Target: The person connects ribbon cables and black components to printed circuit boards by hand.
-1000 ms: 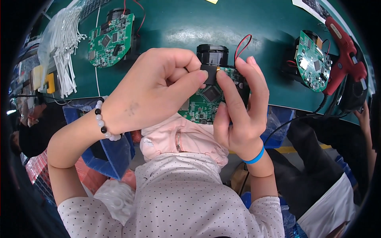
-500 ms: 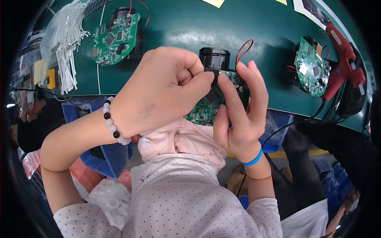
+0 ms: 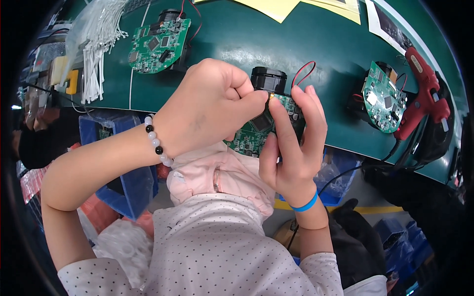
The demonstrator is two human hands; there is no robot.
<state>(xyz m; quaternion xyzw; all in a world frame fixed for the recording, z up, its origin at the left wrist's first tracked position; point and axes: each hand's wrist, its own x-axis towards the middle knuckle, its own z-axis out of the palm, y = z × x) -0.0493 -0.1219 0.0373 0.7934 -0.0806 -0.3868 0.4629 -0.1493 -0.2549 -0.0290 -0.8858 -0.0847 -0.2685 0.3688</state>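
A green circuit board (image 3: 256,130) with a black round part (image 3: 269,79) and red and black wires (image 3: 303,71) is held above the near edge of the green table (image 3: 296,44). My right hand (image 3: 294,143) grips the board from the right side, fingers wrapped over it. My left hand (image 3: 210,106) is closed, its fingertips pinching at the board's top edge near the black part. What the fingertips pinch is too small to make out.
Two more green circuit boards lie on the table, one at the far left (image 3: 158,44) and one at the right (image 3: 382,98). A red glue gun (image 3: 422,98) rests at the right. White cable ties (image 3: 98,44) lie at the left. Blue bins (image 3: 128,172) stand below the table.
The view has shifted a little. Both hands stay on the board, with my left fingertips still working at its top edge.
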